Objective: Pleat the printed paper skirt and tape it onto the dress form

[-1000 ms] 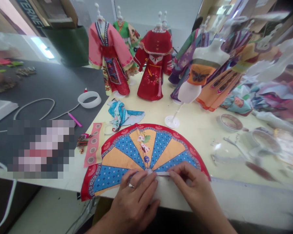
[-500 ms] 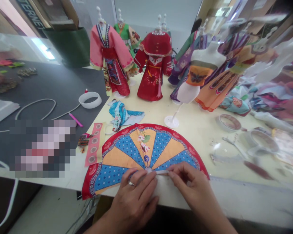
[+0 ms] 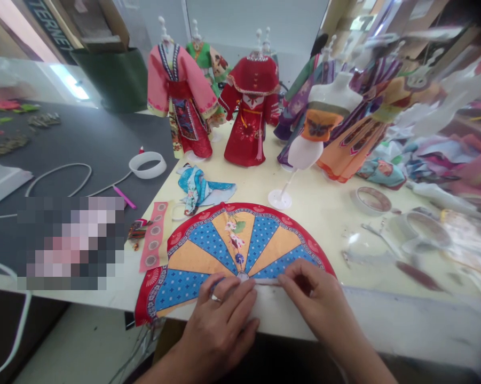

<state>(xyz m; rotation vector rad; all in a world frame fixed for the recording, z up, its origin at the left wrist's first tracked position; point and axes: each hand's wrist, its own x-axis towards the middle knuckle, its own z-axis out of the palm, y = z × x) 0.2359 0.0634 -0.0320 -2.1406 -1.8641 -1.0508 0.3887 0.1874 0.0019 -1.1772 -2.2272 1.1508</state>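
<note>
A half-round cloth (image 3: 264,240) with blue and orange wedges and a red border lies flat at the table's front edge. My left hand (image 3: 224,314), with a ring on one finger, presses its fingertips on the cloth near the middle of the straight edge. To the right, my right hand (image 3: 312,296) pinches the end of a thin pale strip (image 3: 266,281) between thumb and forefinger. That strip runs along the straight edge between both hands. Its left end is hidden under my left fingers.
Dressed miniature mannequins stand behind, with a red dress (image 3: 246,133) and a bare-shouldered form (image 3: 308,149). Tape rolls (image 3: 371,200), a blue scrap (image 3: 196,186) and a pink patterned strip (image 3: 154,240) lie around the cloth. A pink pen (image 3: 124,197) is at the left.
My right hand has shifted slightly right along the straight edge, and more of the pale strip shows between the hands. The camera view has moved slightly.
</note>
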